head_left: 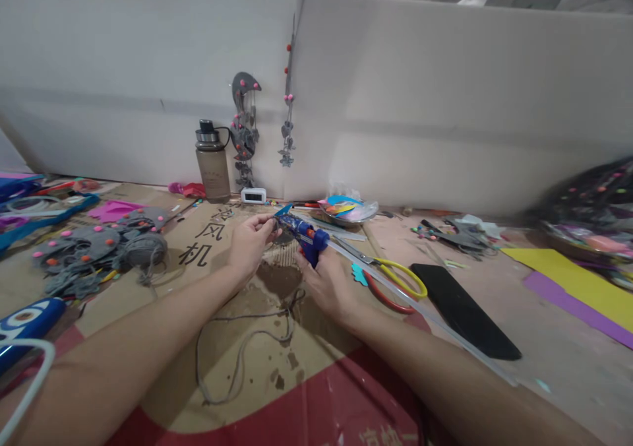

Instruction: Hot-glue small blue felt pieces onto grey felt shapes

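My right hand [329, 284] is wrapped round the handle of a blue hot glue gun [301, 231]. A long clear glue stick [376, 274] runs out of its back, over my forearm's side. At the gun's front end, the fingers of my left hand [252, 241] are pinched together. A small blue piece [283, 210] shows right by those fingertips; whether they grip it or something smaller, I cannot make out. Below the hands a loop of grey cord [237, 370] lies on the stained cardboard [185, 400].
Scissors with yellow handles [403, 276] and a black phone [459, 311] lie to the right. Grey felt shapes with pompoms [89, 248] and a ball of grey yarn [146, 248] sit left. A bottle [213, 169], small clock [253, 196] and hanging ornament [244, 132] are by the white wall.
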`<state>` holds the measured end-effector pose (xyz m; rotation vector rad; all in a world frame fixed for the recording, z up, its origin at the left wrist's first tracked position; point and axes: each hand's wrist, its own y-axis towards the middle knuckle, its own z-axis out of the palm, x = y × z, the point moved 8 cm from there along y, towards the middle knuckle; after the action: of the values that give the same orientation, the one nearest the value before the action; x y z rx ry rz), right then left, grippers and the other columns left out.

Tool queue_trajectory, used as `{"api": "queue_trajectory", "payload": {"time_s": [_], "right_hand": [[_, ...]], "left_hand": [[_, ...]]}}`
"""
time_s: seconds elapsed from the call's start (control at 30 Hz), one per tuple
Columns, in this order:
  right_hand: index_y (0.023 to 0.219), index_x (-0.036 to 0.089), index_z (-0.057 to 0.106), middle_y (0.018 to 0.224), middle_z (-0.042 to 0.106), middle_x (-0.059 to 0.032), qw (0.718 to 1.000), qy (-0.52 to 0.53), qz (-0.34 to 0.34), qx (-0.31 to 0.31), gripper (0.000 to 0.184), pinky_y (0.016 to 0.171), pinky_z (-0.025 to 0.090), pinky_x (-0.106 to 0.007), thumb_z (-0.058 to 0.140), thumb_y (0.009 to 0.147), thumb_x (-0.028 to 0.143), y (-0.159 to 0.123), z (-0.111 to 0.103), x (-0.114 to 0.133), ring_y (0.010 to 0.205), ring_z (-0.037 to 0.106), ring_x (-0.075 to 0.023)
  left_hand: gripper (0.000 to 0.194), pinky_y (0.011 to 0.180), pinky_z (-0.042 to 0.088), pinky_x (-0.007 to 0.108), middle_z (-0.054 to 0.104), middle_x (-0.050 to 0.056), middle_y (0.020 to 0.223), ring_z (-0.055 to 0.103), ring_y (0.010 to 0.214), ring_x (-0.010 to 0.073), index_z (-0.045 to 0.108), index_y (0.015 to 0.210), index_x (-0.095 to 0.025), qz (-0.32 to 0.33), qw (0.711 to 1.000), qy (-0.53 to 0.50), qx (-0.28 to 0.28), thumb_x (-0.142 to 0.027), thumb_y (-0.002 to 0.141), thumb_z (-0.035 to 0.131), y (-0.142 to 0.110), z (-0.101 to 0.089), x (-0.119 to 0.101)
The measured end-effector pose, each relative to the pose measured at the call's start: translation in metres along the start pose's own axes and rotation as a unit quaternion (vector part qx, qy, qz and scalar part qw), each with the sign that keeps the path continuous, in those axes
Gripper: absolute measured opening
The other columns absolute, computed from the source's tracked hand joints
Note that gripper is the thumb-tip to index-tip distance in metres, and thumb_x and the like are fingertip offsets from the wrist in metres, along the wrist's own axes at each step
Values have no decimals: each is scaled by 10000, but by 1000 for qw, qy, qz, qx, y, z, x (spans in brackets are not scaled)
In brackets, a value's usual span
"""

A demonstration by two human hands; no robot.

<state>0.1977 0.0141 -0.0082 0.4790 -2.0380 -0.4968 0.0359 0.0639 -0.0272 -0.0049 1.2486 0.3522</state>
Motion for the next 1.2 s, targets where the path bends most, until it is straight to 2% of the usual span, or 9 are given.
{"api": "queue_trajectory", "payload": {"time_s": [0.27,0.47,0.63,0.8,1.0,1.2], "right_hand": [[1061,161,592,953,658,-100,1000,-4,-21,3,295,818,474,-355,442,873,330,-1,0,2,834,599,-213],[1079,138,572,1015,642,-127,1000,-14,-5,-4,303,871,454,-388,450,864,312,-1,-7,7,892,587,-230],[1095,151,568,974,649,-114,1000,-9,-2,5,311,828,471,-366,462,858,322,-1,-3,2,859,591,-222],[1099,155,562,1012,641,-111,1000,-2,-2,14,309,867,452,-370,441,876,331,-1,0,0,889,580,-213],[1054,135,563,962,638,-109,1000,-1,23,5,304,827,455,-366,450,859,339,0,-4,1,812,566,-204],[975,145,576,874,633,-91,1000,-11,15,-16,268,760,462,-352,447,846,341,0,-13,11,742,553,-201]], "left_hand": [[273,658,507,234,678,16,705,614,610,100,682,820,-135,-1,1000,14,-3,-317,625,741,0,0,0],[273,670,517,253,673,14,703,610,603,103,682,811,-137,3,1000,7,-14,-319,617,743,0,-2,-2],[281,695,525,265,668,11,699,603,609,100,683,809,-139,-2,1000,0,-5,-332,615,748,0,0,0],[288,709,522,262,674,14,721,607,626,99,686,828,-141,-2,1000,11,3,-336,624,747,-1,1,1],[262,706,526,269,671,8,725,601,634,103,687,812,-149,8,1000,8,2,-326,626,742,-2,1,-3],[236,710,523,273,666,9,715,595,626,105,687,794,-148,12,1000,-4,-4,-298,619,738,-3,1,-6]]}}
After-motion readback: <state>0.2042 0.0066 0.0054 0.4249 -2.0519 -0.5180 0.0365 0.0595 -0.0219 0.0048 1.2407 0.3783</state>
